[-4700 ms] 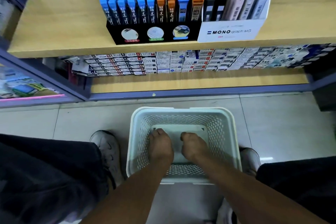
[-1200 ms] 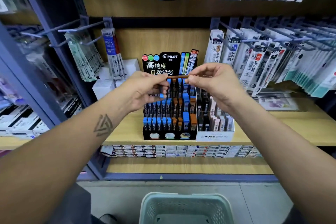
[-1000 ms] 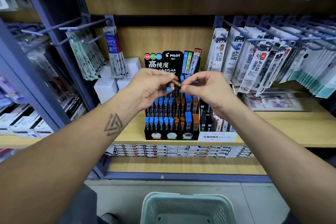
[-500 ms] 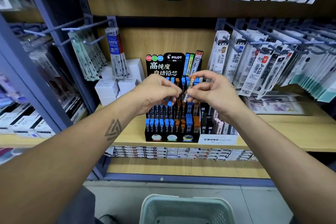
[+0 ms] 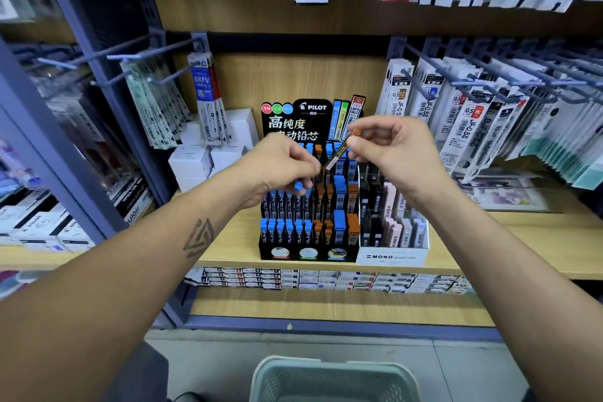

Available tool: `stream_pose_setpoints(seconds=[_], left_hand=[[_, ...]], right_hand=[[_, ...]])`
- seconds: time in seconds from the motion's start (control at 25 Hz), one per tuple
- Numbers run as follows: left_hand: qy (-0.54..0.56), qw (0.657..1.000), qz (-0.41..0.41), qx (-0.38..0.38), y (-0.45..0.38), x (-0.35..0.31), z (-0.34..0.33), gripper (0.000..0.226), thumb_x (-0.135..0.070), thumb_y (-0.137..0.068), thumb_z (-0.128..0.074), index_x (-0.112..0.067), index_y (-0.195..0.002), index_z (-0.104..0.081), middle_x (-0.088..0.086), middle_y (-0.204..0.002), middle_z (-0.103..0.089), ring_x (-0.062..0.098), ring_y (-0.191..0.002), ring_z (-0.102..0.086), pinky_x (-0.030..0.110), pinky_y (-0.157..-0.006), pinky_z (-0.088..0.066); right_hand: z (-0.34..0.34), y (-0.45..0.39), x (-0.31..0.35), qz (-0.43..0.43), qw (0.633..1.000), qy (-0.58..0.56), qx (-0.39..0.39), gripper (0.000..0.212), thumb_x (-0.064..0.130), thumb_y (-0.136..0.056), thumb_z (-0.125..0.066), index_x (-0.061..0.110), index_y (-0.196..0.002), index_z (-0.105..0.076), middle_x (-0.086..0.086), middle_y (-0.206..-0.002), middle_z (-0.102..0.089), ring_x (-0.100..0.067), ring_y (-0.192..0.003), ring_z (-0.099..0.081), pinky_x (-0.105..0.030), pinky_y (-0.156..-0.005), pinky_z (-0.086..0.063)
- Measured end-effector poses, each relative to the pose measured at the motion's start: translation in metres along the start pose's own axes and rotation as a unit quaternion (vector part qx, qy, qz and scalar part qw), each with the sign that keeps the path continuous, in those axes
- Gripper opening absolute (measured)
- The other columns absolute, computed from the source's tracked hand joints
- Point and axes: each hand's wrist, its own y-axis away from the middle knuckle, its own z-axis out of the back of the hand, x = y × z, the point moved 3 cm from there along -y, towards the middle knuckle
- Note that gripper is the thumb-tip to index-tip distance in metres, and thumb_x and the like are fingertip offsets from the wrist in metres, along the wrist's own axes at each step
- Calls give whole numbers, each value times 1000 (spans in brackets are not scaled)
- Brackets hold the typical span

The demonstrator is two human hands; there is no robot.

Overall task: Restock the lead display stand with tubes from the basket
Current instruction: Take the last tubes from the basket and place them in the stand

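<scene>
Orange-capped tube [image 5: 339, 153] — slanted between both hands, above the display stand [image 5: 308, 238].

Basket [image 5: 332, 378] cropped below; blue-capped tube [image 5: 298, 186] mostly inside left hand [image 5: 280, 170].

Two hands: left hand [image 5: 280, 170], right hand [image 5: 391, 153]. One orange-capped tube [image 5: 341, 150] held. One basket [image 5: 332, 378]. Two display stands.
</scene>
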Motion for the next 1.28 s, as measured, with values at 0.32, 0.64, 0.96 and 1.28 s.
stream_pose_setpoints(seconds=[0.32, 0.64, 0.96, 1.28], left_hand=[[62, 995, 6, -83, -6, -1, 23, 47, 21, -89, -57, -7, -125, -49, 33, -92, -68, 30, -62, -68, 29, -54, -58], [64, 994, 31, -79, -8, 7, 19, 18, 13, -92, -61, 6, -107, -56, 30, -88, -71, 31, -68, -73, 33, -61, -62], [61, 992, 38, -104, -7, 9, 28, 16, 10, -93, -61, 4, -107, -57, 28, -86, -72, 28, -63, -73, 33, -60, -61], [122, 988, 42, -83, -2, 10, 25, 13, 4, -94, -64, -2, -105, -63, 28, -91, -72, 31, -71, -73, 37, -65, -64]], right_hand=[[-24, -33, -1, 80, 964, 253, -27, 16, 15, -93, -69, 16, -108, -75, 6, -94, -72, -7, -87, -68, -26, -89, -56], [-44, -45, -24, 133, 929, 346, -22, 15, 19, -91, -71, 21, -107, -73, 4, -96, -74, -13, -91, -69, -41, -86, -58], [-50, -46, -26, 119, 912, 392, -10, 12, 21, -89, -74, 21, -102, -76, 1, -95, -75, -19, -94, -68, -42, -85, -56], [-50, -43, -31, 180, 874, 450, -30, 18, 22, -97, -62, 16, -106, -77, 5, -102, -67, -18, -102, -53, -39, -88, -44]])
